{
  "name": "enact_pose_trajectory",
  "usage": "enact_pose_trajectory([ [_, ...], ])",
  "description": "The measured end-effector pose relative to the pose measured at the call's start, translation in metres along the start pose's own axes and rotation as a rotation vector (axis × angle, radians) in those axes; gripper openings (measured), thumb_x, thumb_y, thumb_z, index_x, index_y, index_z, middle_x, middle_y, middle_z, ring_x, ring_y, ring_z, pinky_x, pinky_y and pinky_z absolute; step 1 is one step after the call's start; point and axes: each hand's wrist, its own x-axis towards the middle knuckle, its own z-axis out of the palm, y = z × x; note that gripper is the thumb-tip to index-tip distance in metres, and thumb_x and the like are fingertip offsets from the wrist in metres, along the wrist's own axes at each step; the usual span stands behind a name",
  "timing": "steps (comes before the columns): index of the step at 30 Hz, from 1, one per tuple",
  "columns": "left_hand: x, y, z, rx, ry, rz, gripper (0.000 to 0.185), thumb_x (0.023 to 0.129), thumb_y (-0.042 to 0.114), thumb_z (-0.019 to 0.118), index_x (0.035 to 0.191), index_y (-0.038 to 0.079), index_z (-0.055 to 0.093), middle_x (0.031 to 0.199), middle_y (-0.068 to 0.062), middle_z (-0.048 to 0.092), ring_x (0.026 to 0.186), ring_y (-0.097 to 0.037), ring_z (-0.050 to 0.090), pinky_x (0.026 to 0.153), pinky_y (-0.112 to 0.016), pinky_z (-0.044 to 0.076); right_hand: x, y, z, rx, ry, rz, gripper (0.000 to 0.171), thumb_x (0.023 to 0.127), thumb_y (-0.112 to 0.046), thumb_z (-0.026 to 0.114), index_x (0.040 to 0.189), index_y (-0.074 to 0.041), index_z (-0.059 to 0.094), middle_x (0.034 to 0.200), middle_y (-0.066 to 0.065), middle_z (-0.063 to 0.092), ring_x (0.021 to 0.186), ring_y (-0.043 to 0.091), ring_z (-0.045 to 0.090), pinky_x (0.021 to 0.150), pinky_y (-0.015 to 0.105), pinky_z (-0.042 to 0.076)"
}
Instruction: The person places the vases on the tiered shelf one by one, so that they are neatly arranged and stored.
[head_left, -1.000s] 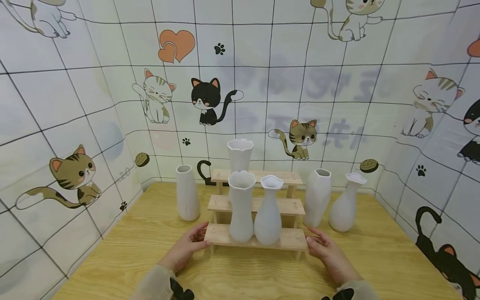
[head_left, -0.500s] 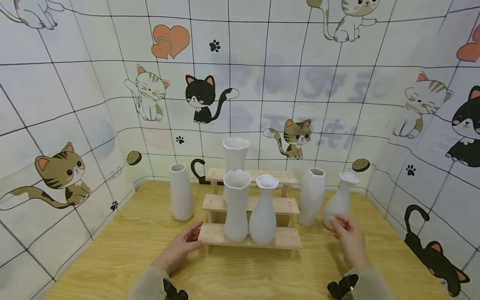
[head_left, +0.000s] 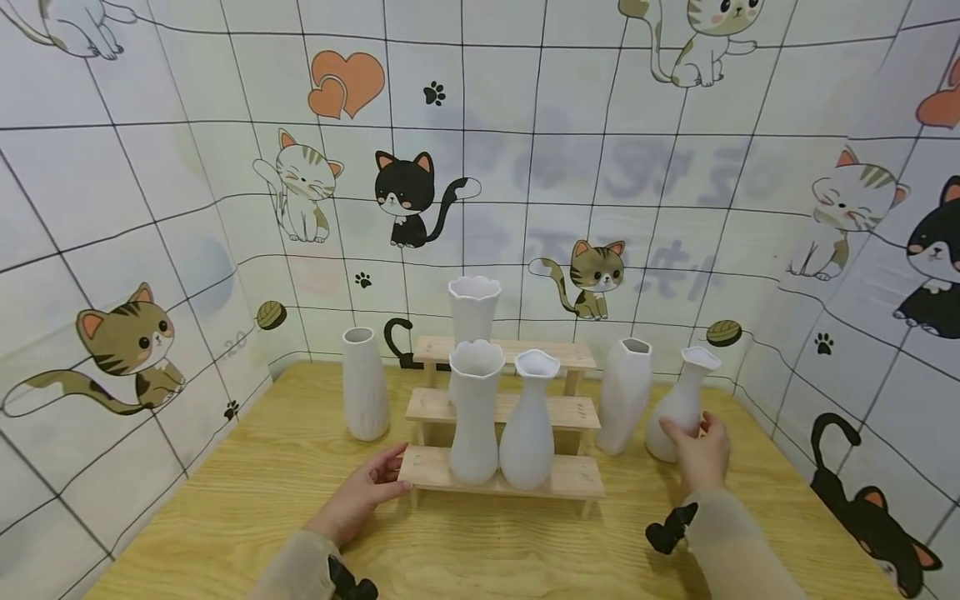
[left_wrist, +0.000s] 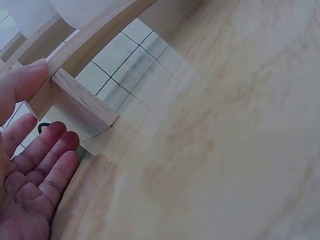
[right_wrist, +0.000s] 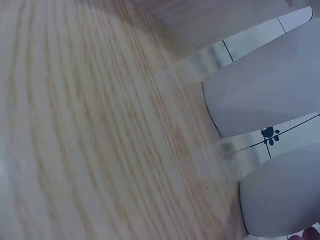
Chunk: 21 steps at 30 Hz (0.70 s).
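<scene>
A three-step wooden stand (head_left: 570, 477) sits mid-table. Two white vases (head_left: 475, 417) (head_left: 527, 425) stand on its bottom step and a taller scalloped vase (head_left: 474, 308) stands further back on it. My left hand (head_left: 386, 477) rests against the left end of the bottom step. In the left wrist view its thumb (left_wrist: 25, 80) touches the step's corner (left_wrist: 80, 100) while the fingers lie straight. My right hand (head_left: 699, 437) holds the lower body of the wavy-mouthed white vase (head_left: 686, 387) at the far right. That vase's base (right_wrist: 285, 200) stands on the table.
A slim white vase (head_left: 365, 383) stands left of the stand. A faceted white vase (head_left: 624, 400) stands between the stand and the held vase. Cat-patterned walls close in the wooden table (head_left: 480, 542) on three sides. Bare wood lies toward me.
My right hand left the right end of the bottom step, moved right and back, and took hold of the far-right vase. My left hand stayed at the step's left end.
</scene>
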Motion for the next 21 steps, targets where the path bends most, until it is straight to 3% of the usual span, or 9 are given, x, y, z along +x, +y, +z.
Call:
enact_pose_trajectory([
  [5,-0.001,0.001,0.0,-0.005,0.008,-0.014,0.068,0.078,0.02,0.064,0.135,0.014,0.026,0.119,-0.012,0.041,0.106,-0.025,0.041,0.086,-0.036,0.035,0.008,0.003,0.009,0.059,-0.031,0.03,0.094,0.069,-0.041,0.068,0.136,-0.003,0.015,0.135,0.02,0.023,0.119,0.035,0.025,0.091,0.05,0.023],
  [14,-0.002,0.003,0.0,0.006,0.014,-0.026,0.069,0.078,0.022,0.064,0.135,0.015,0.026,0.12,-0.012,0.041,0.107,-0.025,0.041,0.087,-0.038,0.034,0.013,0.01,0.017,0.031,0.015,0.006,0.092,0.068,-0.035,0.071,0.135,-0.002,0.017,0.131,0.021,0.029,0.115,0.036,0.03,0.091,0.05,0.024],
  [21,0.0,0.002,0.0,0.0,0.002,-0.018,0.07,0.078,0.021,0.064,0.135,0.015,0.025,0.12,-0.012,0.042,0.107,-0.024,0.041,0.086,-0.037,0.035,0.01,0.01,0.015,0.018,0.001,0.06,0.092,0.069,-0.039,0.069,0.136,-0.004,0.015,0.133,0.018,0.025,0.117,0.035,0.029,0.091,0.049,0.025],
])
